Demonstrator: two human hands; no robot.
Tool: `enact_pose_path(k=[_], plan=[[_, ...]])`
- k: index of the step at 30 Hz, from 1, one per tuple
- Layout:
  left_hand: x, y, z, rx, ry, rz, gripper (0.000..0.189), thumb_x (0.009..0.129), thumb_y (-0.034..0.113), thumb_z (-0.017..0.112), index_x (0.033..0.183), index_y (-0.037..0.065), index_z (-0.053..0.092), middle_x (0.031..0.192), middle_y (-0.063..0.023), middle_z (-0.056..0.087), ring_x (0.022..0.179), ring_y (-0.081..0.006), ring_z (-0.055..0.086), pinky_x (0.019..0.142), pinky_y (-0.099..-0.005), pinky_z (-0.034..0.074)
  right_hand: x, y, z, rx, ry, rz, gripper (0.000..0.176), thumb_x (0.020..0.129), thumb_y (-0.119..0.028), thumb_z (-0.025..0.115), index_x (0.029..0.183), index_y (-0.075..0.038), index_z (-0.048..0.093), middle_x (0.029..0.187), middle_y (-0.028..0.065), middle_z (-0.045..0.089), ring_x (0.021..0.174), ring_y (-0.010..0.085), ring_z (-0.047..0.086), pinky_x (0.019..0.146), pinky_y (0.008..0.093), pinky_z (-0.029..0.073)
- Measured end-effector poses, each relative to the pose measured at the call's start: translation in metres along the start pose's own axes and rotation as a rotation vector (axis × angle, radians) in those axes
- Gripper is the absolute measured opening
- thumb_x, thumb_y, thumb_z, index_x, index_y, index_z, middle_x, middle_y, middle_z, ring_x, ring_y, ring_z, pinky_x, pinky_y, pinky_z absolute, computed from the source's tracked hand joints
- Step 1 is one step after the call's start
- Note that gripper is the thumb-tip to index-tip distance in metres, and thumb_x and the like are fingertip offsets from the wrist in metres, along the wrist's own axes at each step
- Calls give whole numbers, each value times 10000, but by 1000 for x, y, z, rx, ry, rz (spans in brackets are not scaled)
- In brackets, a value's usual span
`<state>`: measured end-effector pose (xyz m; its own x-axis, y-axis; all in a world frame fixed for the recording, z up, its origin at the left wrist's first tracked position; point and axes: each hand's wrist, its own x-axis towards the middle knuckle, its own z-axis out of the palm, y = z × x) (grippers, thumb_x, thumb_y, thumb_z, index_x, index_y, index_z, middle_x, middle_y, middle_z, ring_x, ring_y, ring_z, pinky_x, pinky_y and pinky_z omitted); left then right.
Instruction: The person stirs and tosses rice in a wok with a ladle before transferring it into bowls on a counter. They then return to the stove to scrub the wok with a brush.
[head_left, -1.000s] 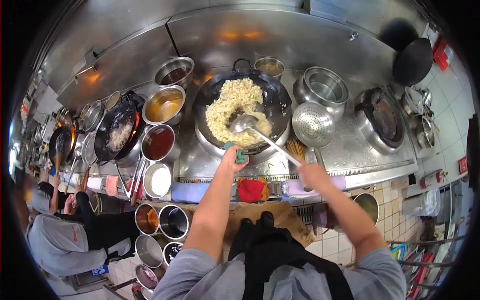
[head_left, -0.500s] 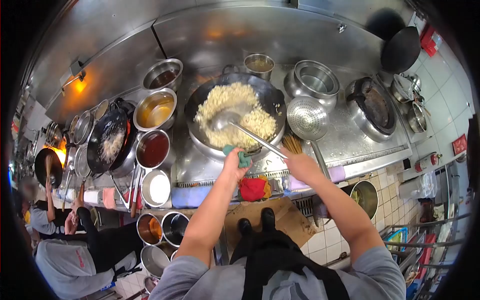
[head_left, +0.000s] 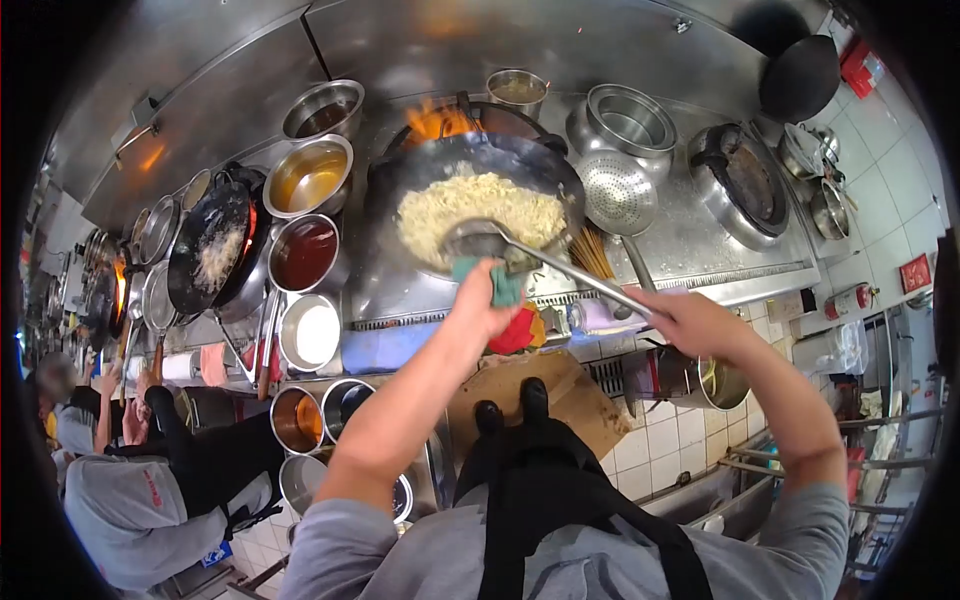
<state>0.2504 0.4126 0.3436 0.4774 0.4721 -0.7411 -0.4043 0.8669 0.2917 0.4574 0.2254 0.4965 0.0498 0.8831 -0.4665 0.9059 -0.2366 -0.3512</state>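
Observation:
A large black wok [head_left: 490, 155] is tilted toward me, its far side raised off the burner. Inside it lies a heap of pale yellow fried rice [head_left: 485, 205]. My left hand [head_left: 482, 305] is closed around a folded green cloth [head_left: 503, 288] at the wok's near edge; the handle beneath is hidden. Gripped in my right hand [head_left: 690, 322] is the end of a long steel ladle [head_left: 575, 272], whose bowl rests at the near side of the rice. Flames [head_left: 440, 122] rise behind the wok.
Steel pots of amber liquid [head_left: 308, 178] and red sauce [head_left: 303, 253] stand left. A perforated strainer [head_left: 617, 192] and bamboo brush [head_left: 592, 252] lie right of the wok. Co-workers [head_left: 150, 510] stand at other woks on the left. A red cloth [head_left: 513, 333] hangs at the counter edge.
The wok has been lifted and tilted toward me, uncovering flames behind it. The rice has gathered into one heap. My right hand has drawn the ladle back to the right.

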Motion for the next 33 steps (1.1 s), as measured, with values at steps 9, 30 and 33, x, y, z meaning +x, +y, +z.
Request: enact_pose_path(k=[9,30,33], plan=[[36,-62,-79,303,-17,59,108,857,134,545,946,77,522,903,-93,570,792,-236,567,655,-394,508,83,-30,62,-86,291,62,542,943,-151,461,1465,-185,320,798,215,619,806,401,623,737,510,491],[30,-30,-47,72,-91,24,102,850,158,565,921,93,533,792,-64,561,714,-220,568,631,-388,531,79,-25,55,-197,252,63,574,872,-35,473,1429,-131,375,859,202,645,832,371,649,696,460,512],[31,7,-22,144,-10,33,128,850,233,571,862,113,526,774,-55,550,659,-203,550,564,-354,496,59,9,48,-25,482,-191,534,906,-61,464,1428,-133,379,841,203,643,808,345,661,660,436,520]])
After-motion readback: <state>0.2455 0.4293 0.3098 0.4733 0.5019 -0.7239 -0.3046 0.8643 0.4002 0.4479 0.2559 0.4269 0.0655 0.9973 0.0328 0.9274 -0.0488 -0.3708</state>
